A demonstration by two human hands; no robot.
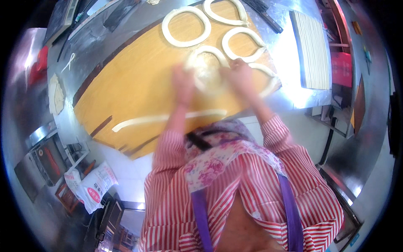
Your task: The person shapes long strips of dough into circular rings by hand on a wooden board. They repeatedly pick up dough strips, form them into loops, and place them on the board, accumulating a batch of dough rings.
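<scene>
A wooden board [126, 84] carries pale dough rings [186, 11], several of them along its back and right. A straight dough strip [163, 118] lies near its front edge. Both my hands are at a ring in the middle [205, 49], whose lower part is blurred in a whitish smear. My left hand [183, 80] is at that ring's left, its fingers smeared by motion. My right hand [239, 75] is closed on the ring's right side.
A steel table [61, 126] bears the board, a pale ribbed slab [310, 50], a dark long tool [268, 19] and a dough scrap [56, 94]. A red box [341, 69] is at the right. White sacks [94, 187] sit low at the left.
</scene>
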